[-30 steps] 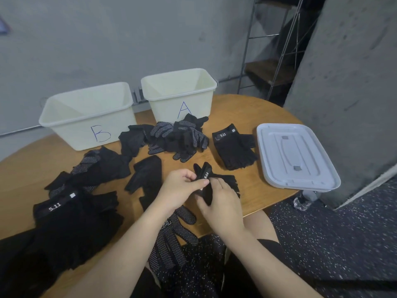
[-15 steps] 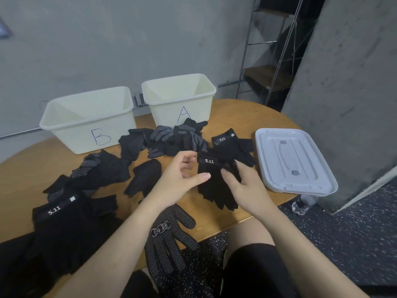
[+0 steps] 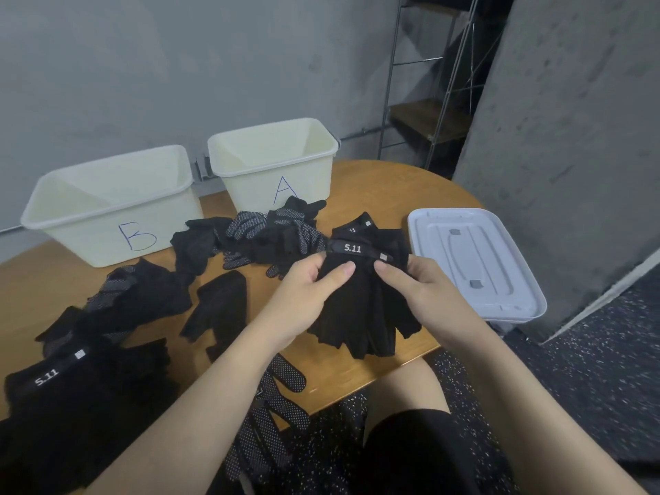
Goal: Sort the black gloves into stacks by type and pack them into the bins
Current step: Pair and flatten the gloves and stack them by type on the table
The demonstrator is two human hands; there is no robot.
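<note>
A black fingerless glove marked 5.11 (image 3: 360,309) lies over a second 5.11 glove (image 3: 387,237) near the table's right side. My left hand (image 3: 307,298) and my right hand (image 3: 425,291) both pinch the top glove at its wrist strap, thumbs on top. Dotted-grip gloves (image 3: 271,237) lie in a heap in front of cream bin A (image 3: 275,162). Cream bin B (image 3: 110,201) stands to its left. More black gloves (image 3: 139,298) are spread over the left of the table, with a 5.11 pile (image 3: 71,380) at the near left.
A grey bin lid (image 3: 475,266) lies flat at the table's right edge. One dotted glove (image 3: 275,412) hangs over the near table edge by my knees. A metal shelf rack (image 3: 439,87) and a concrete pillar (image 3: 571,137) stand behind to the right.
Both hands carried the 5.11 glove away from me and to the right, laying it on the other 5.11 glove beside the lid. The glove now lies spread flat rather than bunched.
</note>
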